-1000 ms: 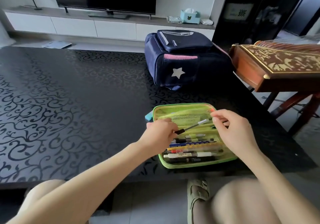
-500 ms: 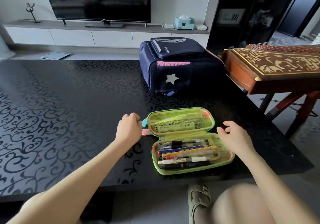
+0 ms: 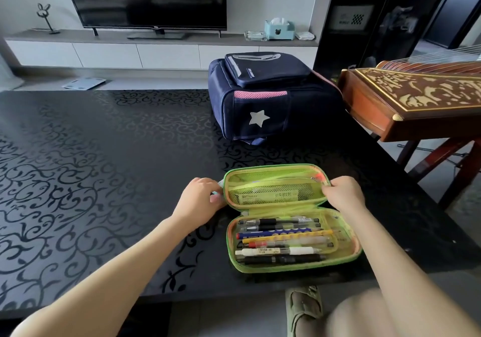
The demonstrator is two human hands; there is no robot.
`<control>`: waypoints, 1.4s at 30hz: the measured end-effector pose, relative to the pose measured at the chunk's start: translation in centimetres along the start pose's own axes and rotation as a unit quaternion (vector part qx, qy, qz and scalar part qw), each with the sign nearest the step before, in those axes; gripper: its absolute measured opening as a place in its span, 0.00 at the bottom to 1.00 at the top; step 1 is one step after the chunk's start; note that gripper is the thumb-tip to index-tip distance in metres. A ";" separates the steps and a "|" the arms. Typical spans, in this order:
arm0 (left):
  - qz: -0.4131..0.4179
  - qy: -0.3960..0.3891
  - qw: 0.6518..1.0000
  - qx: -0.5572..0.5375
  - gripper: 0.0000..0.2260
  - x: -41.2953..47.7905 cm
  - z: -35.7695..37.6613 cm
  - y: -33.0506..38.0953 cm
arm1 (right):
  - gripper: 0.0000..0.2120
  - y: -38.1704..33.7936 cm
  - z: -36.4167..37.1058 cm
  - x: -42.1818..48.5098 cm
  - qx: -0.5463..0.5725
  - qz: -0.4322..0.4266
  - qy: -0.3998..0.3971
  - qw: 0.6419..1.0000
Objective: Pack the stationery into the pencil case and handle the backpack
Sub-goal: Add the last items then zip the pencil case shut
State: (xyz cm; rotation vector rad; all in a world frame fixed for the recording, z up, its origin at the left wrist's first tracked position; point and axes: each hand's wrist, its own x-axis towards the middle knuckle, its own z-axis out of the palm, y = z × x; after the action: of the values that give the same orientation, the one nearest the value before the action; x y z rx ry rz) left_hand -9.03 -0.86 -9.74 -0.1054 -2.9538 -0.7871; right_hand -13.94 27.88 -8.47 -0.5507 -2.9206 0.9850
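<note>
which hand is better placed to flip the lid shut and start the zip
Right, probably. The right hand grips the pencil case lid's right edge, just beside the small metal pull; the left hand holds the opposite edge.

A lime-green pencil case lies unzipped and open near the front edge of the black patterned bench, its lid tipped up on the far side. The left hand grips the lid's left end and the right hand pinches its right end. A mesh pocket inside the lid holds a flat labelled item. Pens and pencils with black, blue, yellow, red and white barrels lie side by side across the lower half. Well beyond it on the bench sits a navy backpack with pink mesh trim and a white star.
</note>
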 end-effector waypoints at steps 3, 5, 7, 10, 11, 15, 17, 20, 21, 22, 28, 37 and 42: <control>-0.018 0.015 0.999 0.024 0.11 0.4 0.0 -0.4 | 0.17 1.2 -1.0 0.6 -0.002 0.029 0.032 0.999; -0.051 0.044 0.998 0.016 0.12 0.3 -0.4 -0.4 | 0.11 1.8 -1.7 0.5 0.033 0.044 0.037 0.998; -0.101 0.092 0.990 -0.026 0.11 0.0 -1.5 -0.4 | 0.11 2.1 -1.9 0.2 0.077 0.047 0.026 0.996; -0.142 0.152 0.976 -0.060 0.13 -0.7 -3.6 -0.7 | 0.11 1.3 -0.9 -1.0 0.121 0.040 0.000 0.992; -0.144 0.162 0.974 -0.063 0.14 -0.9 -4.2 -0.8 | 0.10 0.6 -0.2 -1.6 0.135 0.028 -0.012 0.990; -0.125 0.175 0.974 -0.073 0.14 -2.0 -6.3 -0.4 | 0.09 -3.1 3.3 -4.3 0.200 -0.025 -0.089 0.975; -0.113 0.150 0.979 -0.081 0.13 -2.5 -6.5 0.2 | 0.10 -4.6 4.6 -5.4 0.211 -0.049 -0.124 0.968; -0.088 0.104 0.986 -0.095 0.12 -3.9 -7.0 1.3 | 0.11 -6.0 5.2 -6.7 0.155 -0.105 -0.118 0.975; -0.073 0.085 0.989 -0.093 0.12 -4.4 -7.1 1.9 | 0.12 -6.1 4.8 -7.0 0.139 -0.113 -0.102 0.979; -0.057 0.060 0.993 -0.087 0.11 -4.8 -7.0 2.6 | 0.13 -6.1 4.4 -7.1 0.136 -0.117 -0.084 0.980; -0.032 -0.033 0.997 -0.069 0.13 -6.4 -3.1 8.4 | 0.08 -4.4 1.3 -7.8 0.252 -0.051 -0.065 0.964; -0.010 0.020 1.000 -0.005 0.13 -5.9 0.8 13.4 | 0.14 -2.6 -1.3 -11.6 0.297 -0.065 -0.233 0.924; 0.002 0.011 0.999 -0.043 0.13 -6.6 1.3 13.3 | 0.06 -1.9 -1.6 -12.0 0.369 -0.018 -0.261 0.892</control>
State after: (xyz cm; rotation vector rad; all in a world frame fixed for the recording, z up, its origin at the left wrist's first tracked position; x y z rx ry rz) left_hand -1.35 11.05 -4.93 -0.1072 -2.8984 -0.9096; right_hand -3.15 23.42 -4.85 -0.1995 -2.5424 2.3664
